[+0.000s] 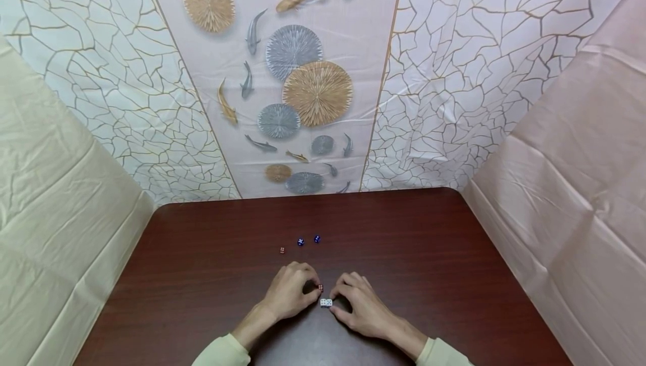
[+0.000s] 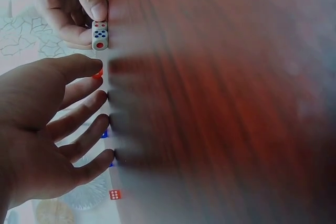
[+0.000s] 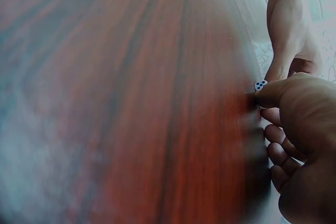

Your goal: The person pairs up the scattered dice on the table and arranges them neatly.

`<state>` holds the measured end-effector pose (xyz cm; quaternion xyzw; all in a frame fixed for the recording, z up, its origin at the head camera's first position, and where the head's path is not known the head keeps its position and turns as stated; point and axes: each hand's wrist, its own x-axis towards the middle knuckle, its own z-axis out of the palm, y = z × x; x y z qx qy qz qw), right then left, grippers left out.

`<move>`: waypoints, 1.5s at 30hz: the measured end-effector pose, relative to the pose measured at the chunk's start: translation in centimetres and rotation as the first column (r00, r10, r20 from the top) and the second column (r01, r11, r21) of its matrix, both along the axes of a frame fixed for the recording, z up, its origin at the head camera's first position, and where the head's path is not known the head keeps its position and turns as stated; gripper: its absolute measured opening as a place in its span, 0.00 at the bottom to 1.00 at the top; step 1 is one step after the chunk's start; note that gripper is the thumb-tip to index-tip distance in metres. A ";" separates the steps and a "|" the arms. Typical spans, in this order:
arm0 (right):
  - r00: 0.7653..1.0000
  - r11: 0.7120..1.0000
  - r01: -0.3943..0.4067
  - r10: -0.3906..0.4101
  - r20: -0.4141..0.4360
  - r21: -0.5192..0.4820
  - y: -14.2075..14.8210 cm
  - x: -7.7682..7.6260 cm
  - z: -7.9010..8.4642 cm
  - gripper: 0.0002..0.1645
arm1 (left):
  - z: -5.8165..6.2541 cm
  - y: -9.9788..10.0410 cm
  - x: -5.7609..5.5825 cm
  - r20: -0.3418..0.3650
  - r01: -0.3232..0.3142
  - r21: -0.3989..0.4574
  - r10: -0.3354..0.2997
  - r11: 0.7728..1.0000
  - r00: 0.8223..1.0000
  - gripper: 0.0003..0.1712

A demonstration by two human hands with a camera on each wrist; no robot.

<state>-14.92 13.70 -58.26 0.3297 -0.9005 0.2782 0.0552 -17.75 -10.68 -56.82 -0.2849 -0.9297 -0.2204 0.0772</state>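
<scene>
Two white dice sit side by side on the dark wooden table, between the two hands. My left hand pinches a red die between thumb and index finger, just behind the white pair; its other fingers are spread with tips down at the table, as the left wrist view shows. My right hand holds the right-hand white die with thumb and index finger at its sides. In the right wrist view, one white die shows at the thumb tip, and the rest is hidden.
Farther back on the table lie another red die and two blue dice, one blue die left of the other blue die. Patterned cloth hangs behind the table, and plain cloth walls flank it.
</scene>
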 end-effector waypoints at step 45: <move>0.999 1.000 0.001 0.000 0.033 -0.006 0.2 -0.1 0.1 0.11 | 0.2 0.3 0.4 -0.028 -0.023 -0.014 0.023 1.000 0.999 0.04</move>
